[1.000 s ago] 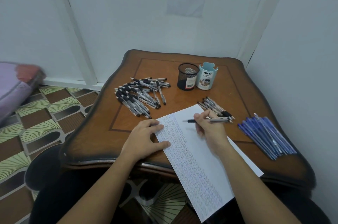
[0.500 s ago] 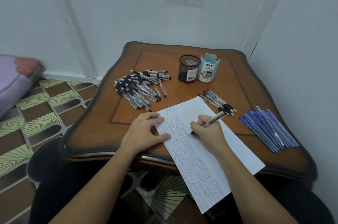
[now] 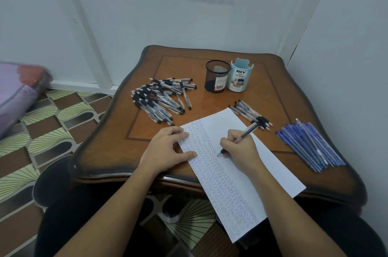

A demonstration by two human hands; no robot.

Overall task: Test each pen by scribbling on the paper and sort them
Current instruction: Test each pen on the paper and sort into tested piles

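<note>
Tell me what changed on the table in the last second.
The right hand turned the pen it grips from sideways above the paper to a writing angle, tip down beside the scribbles. The left hand stayed flat on the paper's left edge; the three pen piles and both cups did not move.

I sit at a brown wooden table (image 3: 210, 103). Patterned floor tiles (image 3: 42, 130) fill the lower left, and a purple bundle (image 3: 16, 93) lies at the left edge.

Your left hand (image 3: 168, 148) lies flat, palm down, fingers (image 3: 181, 135) spread; your right hand (image 3: 240, 148) pinches a pen (image 3: 247, 131); both forearms reach forward.
</note>
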